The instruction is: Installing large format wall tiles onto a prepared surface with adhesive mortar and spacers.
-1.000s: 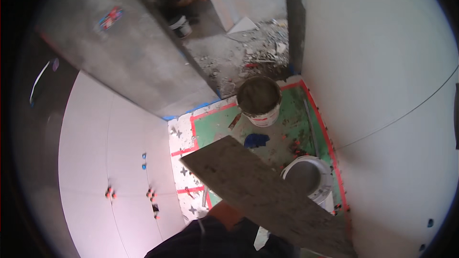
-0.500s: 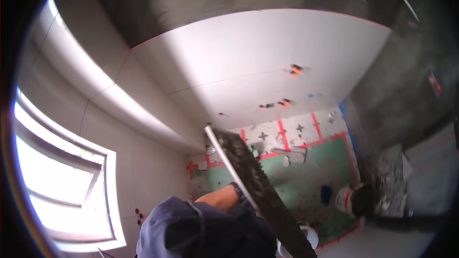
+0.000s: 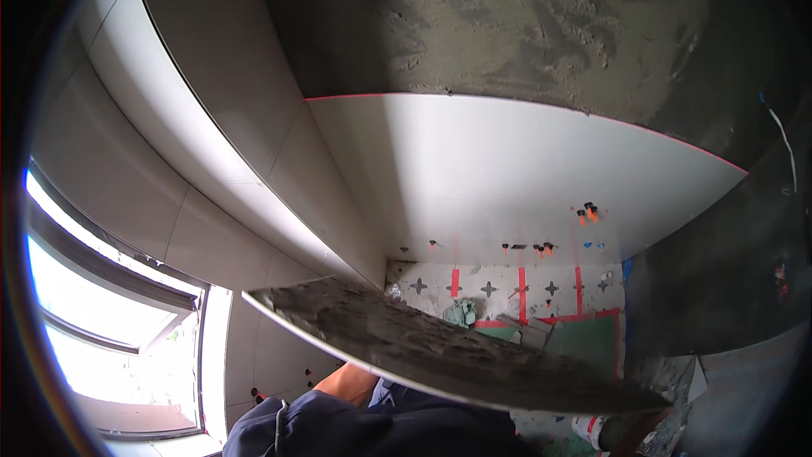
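A large tile slab [image 3: 448, 355] with dark, rough mortar on its upper face and a pale edge lies aslant in mid-air across the lower middle. My left hand [image 3: 355, 379] is under its near edge, supporting it, with the fingers hidden behind the slab. My right hand cannot be made out. Beyond the slab stands a white tiled wall [image 3: 474, 161] with orange-and-black levelling pieces [image 3: 589, 211]. Above that wall is a band of grey, freshly smeared mortar [image 3: 524, 25], edged by a red line.
An open window [image 3: 101, 296] is in the left wall. The floor has green covering [image 3: 592, 338] with red tape, a crumpled pale-green item [image 3: 461, 311], and a bucket [image 3: 589, 430] partly behind the slab. Rubble [image 3: 672, 377] lies at the right.
The view has turned left, from the doorway toward the window and mortared wall. Since half a second ago the slab has swung from a steep slant to nearly crosswise.
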A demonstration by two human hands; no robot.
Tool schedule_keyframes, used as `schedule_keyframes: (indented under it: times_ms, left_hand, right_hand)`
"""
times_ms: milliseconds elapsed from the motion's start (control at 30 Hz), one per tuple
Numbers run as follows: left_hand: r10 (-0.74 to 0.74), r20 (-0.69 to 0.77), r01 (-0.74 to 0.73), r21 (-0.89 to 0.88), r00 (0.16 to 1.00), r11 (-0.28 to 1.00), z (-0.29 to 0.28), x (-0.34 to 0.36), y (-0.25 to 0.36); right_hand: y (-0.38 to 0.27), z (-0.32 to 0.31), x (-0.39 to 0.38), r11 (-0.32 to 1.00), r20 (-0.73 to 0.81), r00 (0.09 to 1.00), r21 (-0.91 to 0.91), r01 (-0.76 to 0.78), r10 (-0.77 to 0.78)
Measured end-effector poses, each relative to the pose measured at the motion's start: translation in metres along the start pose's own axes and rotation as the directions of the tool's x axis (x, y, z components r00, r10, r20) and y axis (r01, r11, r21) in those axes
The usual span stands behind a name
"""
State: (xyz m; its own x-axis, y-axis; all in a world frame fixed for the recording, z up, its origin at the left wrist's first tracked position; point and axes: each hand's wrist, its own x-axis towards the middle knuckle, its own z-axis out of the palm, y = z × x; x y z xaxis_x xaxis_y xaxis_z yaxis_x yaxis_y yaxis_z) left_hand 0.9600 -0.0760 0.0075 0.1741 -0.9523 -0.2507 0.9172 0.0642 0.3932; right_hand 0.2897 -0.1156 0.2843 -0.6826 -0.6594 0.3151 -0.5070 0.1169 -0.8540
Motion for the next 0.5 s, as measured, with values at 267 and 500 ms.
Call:
schedule_keyframes:
  times_ms: [267, 500]
  left_hand:
    - [0.266, -0.458, -0.362, -0.136, 0.848, 0.922, 0.172, 0.089, 0.039]
    - [0.359, -0.576, -0.441, -0.003, 0.734, 0.898, 0.343, 0.114, 0.048]
  right_hand:
    - [-0.054, 0.099, 0.149, 0.947, 0.007, 0.953, -0.112, 0.300, -0.302]
    - [-0.134, 0.158, 0.329, 0.900, -0.146, 0.889, -0.110, 0.421, -0.434]
